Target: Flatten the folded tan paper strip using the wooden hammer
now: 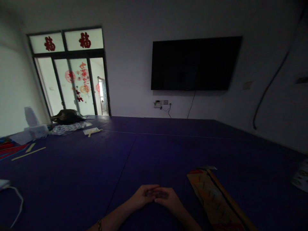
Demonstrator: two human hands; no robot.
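Note:
My left hand [145, 196] and my right hand [167, 198] meet at the bottom middle, low over the dark blue table [154, 157]. Their curled fingers overlap and touch. I see nothing held between them, though the hollow is in shadow. A bracelet [99, 225] circles my left wrist. Just right of my right hand lies a flat brown paper package [211, 195] with some red on it. Along its right side runs a long yellowish-brown strip [229, 199].
On the left are red pieces [12, 150], a thin yellow strip [29, 154], a clear plastic box [38, 131] and a white cord [21, 199]. Farther back sit a black bag [68, 116] and a small white tray [91, 131]. A television [196, 64] hangs on the wall.

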